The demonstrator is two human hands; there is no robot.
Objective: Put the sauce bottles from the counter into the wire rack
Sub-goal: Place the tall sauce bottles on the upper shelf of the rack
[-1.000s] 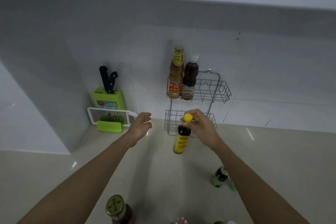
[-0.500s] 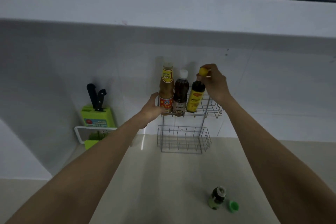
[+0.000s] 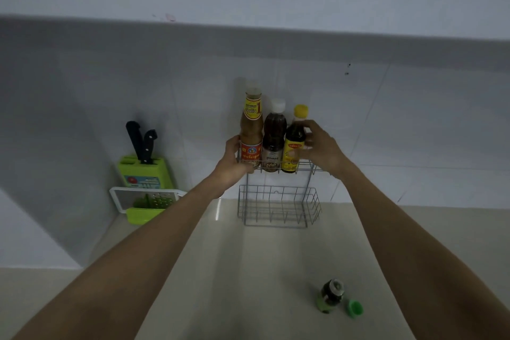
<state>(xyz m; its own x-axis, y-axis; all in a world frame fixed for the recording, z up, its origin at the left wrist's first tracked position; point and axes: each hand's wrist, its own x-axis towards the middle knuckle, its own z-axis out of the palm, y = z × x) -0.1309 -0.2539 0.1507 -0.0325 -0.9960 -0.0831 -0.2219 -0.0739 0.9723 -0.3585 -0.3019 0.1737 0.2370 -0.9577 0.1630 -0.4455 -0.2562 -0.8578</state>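
Three bottles stand in the upper basket of the wire rack, with both my hands on it.

At the counter's back left corner a green plastic knife block [image 3: 145,171] holds two black-handled knives, with a white-framed grater [image 3: 143,197] and green tray in front. My left hand [image 3: 234,163] is curled around the left end of the grey wire rack [image 3: 278,210], fingers closed on the wire beside the tall bottle of tan sauce with a red label [image 3: 251,130]. Next stands the dark brown bottle with a white cap [image 3: 274,136], then the dark bottle with a yellow cap and yellow label [image 3: 295,143], which my right hand [image 3: 323,146] clasps from the right. The lower basket is empty. Toward the counter's front right stands a small green uncapped bottle [image 3: 329,297], its green cap [image 3: 355,308] just beside it.
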